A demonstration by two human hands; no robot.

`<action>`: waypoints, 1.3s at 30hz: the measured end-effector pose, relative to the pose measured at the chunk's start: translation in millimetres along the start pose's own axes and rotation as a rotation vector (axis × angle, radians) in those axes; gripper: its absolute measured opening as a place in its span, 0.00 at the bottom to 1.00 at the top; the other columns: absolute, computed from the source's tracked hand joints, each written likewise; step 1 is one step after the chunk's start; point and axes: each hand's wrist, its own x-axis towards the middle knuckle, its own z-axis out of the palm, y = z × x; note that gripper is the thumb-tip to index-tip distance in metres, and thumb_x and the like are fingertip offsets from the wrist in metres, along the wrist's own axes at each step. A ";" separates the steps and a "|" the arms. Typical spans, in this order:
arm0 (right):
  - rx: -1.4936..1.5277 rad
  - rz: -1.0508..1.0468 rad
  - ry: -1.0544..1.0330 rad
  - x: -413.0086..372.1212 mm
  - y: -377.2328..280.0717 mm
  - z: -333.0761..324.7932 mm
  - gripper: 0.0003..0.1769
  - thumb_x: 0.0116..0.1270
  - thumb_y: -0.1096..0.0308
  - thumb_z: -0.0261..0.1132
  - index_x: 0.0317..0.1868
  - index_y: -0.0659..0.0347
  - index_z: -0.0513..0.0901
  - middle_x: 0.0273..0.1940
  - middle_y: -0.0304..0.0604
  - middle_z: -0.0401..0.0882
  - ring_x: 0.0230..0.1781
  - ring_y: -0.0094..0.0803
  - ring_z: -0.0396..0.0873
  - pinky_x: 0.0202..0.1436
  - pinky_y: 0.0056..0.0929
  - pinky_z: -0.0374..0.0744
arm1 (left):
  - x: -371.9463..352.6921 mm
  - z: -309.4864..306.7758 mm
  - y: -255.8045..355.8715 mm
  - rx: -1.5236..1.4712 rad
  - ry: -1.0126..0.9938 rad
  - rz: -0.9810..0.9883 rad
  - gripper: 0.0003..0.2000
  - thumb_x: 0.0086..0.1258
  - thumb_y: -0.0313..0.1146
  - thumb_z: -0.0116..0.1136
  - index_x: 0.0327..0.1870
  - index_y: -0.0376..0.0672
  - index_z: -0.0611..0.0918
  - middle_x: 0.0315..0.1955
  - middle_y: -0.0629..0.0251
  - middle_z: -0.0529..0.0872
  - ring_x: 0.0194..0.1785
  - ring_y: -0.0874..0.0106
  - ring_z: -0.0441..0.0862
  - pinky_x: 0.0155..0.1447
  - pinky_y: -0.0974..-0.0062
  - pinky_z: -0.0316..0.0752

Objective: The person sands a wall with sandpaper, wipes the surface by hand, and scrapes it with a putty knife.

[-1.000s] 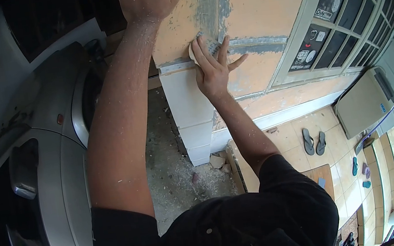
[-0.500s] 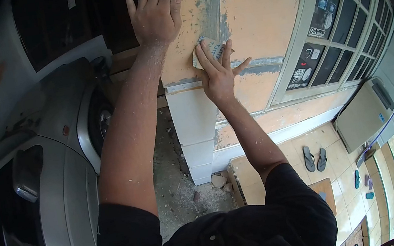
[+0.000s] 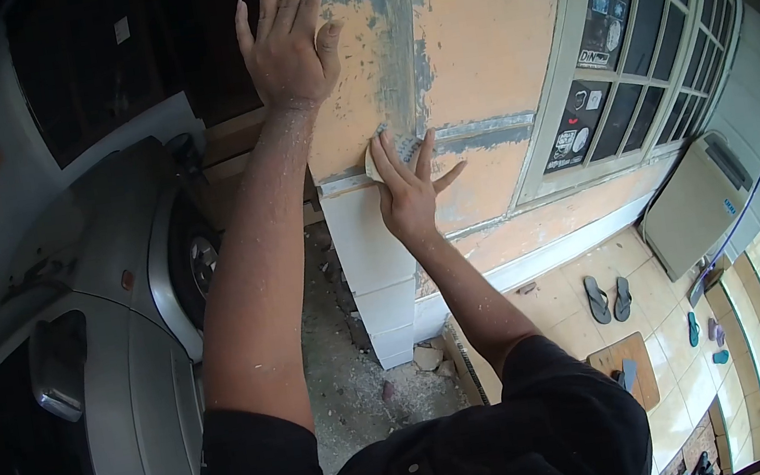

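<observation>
Up high, my left hand [image 3: 288,64] leans on the corner of the orange-painted wall [image 3: 486,23], its fingers spread and nothing in it. Lower down, my right hand [image 3: 409,202] presses a pale sheet of sandpaper [image 3: 372,167] against the wall with outstretched fingers. Much of the sheet is hidden beneath those fingers. Grey worn patches [image 3: 397,70] run down the wall above the right hand. A grey horizontal groove [image 3: 487,132] lies to its right. White dust specks both forearms.
A silver car [image 3: 108,305] stands close on the left. Rubble [image 3: 428,357] lies at the wall's white base [image 3: 379,267]. To the right are a paned window [image 3: 631,56], flip-flops [image 3: 608,299], a wooden board [image 3: 627,368] on the tiles and a pale appliance [image 3: 696,203].
My right hand has slid down the wall with the sandpaper, to just above the white base. My left hand stays on the upper wall. The camera view has shifted slightly.
</observation>
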 end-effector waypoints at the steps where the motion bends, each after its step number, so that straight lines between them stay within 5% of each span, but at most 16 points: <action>1: -0.003 -0.011 0.030 -4.4 6.9 13.0 0.37 0.71 0.76 0.58 0.78 0.36 0.74 0.79 0.22 0.71 0.87 0.61 0.44 0.64 0.87 0.10 | 0.5 3.0 -1.4 0.016 0.033 0.007 0.36 0.85 0.61 0.25 0.77 0.45 0.74 0.78 0.56 0.72 0.83 0.49 0.63 0.83 0.40 0.47; 3: 0.038 -0.006 0.072 2.9 -2.1 11.4 0.35 0.72 0.75 0.58 0.77 0.35 0.75 0.78 0.22 0.72 0.88 0.61 0.43 0.63 0.88 0.10 | -5.4 2.7 -0.5 0.021 0.032 0.010 0.40 0.83 0.65 0.22 0.77 0.44 0.75 0.78 0.56 0.73 0.82 0.49 0.64 0.82 0.40 0.49; 9: 0.079 -0.151 0.330 185.0 -38.0 -60.0 0.35 0.75 0.73 0.58 0.79 0.33 0.72 0.79 0.21 0.71 0.88 0.60 0.40 0.63 0.93 0.15 | -6.7 7.4 -3.6 0.008 0.042 0.037 0.39 0.84 0.64 0.23 0.75 0.43 0.76 0.77 0.54 0.73 0.82 0.46 0.64 0.82 0.38 0.48; 10: 0.049 -0.135 0.324 189.1 -39.6 -60.4 0.33 0.77 0.67 0.59 0.80 0.36 0.70 0.79 0.24 0.70 0.88 0.59 0.38 0.65 0.90 0.14 | -7.6 8.1 -5.0 0.020 0.049 0.039 0.39 0.84 0.63 0.24 0.75 0.43 0.77 0.77 0.54 0.73 0.82 0.46 0.64 0.82 0.38 0.48; 12: 0.021 -0.114 0.312 172.9 -37.0 -54.0 0.32 0.79 0.60 0.59 0.82 0.38 0.68 0.80 0.26 0.69 0.89 0.57 0.35 0.68 0.86 0.12 | -10.1 11.6 -9.4 0.023 0.059 0.048 0.38 0.85 0.62 0.25 0.75 0.43 0.77 0.77 0.55 0.73 0.82 0.46 0.64 0.82 0.38 0.48; 14: 0.079 -0.078 0.261 107.6 -21.2 -32.5 0.35 0.74 0.74 0.59 0.79 0.34 0.73 0.78 0.22 0.72 0.88 0.61 0.40 0.63 0.92 0.13 | -8.7 11.4 -9.3 0.027 0.085 0.060 0.37 0.85 0.62 0.26 0.74 0.43 0.77 0.77 0.55 0.73 0.82 0.47 0.63 0.82 0.38 0.48; 17: -0.019 0.011 0.034 19.2 -6.0 -0.7 0.36 0.74 0.73 0.58 0.80 0.33 0.72 0.79 0.26 0.71 0.88 0.62 0.36 0.62 0.88 0.08 | -8.3 7.0 -3.5 0.080 0.045 0.044 0.35 0.85 0.61 0.29 0.75 0.44 0.76 0.77 0.56 0.73 0.82 0.48 0.64 0.83 0.41 0.49; 21: 0.049 0.000 0.211 56.1 -19.7 -9.1 0.32 0.74 0.69 0.61 0.76 0.33 0.76 0.74 0.22 0.77 0.88 0.60 0.43 0.63 0.89 0.11 | -8.2 3.5 -1.6 0.036 0.063 0.052 0.34 0.85 0.60 0.31 0.75 0.44 0.77 0.77 0.56 0.74 0.82 0.48 0.64 0.83 0.43 0.51; 25: 0.055 -0.176 0.327 169.6 -25.0 -49.5 0.27 0.81 0.62 0.60 0.77 0.31 0.74 0.76 0.22 0.75 0.88 0.60 0.34 0.63 0.91 0.12 | -8.0 2.8 0.6 0.066 0.060 0.047 0.30 0.83 0.54 0.39 0.74 0.45 0.77 0.76 0.56 0.75 0.81 0.48 0.66 0.82 0.42 0.52; 29: 0.172 -0.145 0.328 151.3 -19.5 -48.0 0.29 0.77 0.66 0.61 0.76 0.32 0.77 0.74 0.22 0.77 0.88 0.60 0.38 0.63 0.90 0.11 | -8.2 3.7 -0.8 0.079 0.071 0.054 0.30 0.84 0.55 0.37 0.74 0.45 0.77 0.76 0.55 0.75 0.81 0.48 0.66 0.82 0.42 0.52; 34: 0.066 0.029 0.096 -6.1 5.9 17.9 0.35 0.69 0.75 0.62 0.74 0.34 0.79 0.74 0.21 0.77 0.88 0.59 0.39 0.62 0.89 0.09 | -9.9 7.5 -3.9 0.093 0.085 0.065 0.32 0.85 0.59 0.35 0.74 0.45 0.77 0.77 0.57 0.74 0.81 0.49 0.66 0.82 0.43 0.53; 39: 0.068 -0.096 0.138 62.0 -2.5 -11.1 0.35 0.73 0.72 0.61 0.77 0.31 0.75 0.75 0.22 0.76 0.89 0.58 0.34 0.63 0.87 0.07 | -8.6 7.1 -3.6 0.076 0.102 0.085 0.31 0.84 0.58 0.38 0.73 0.44 0.78 0.76 0.57 0.75 0.81 0.48 0.66 0.82 0.43 0.54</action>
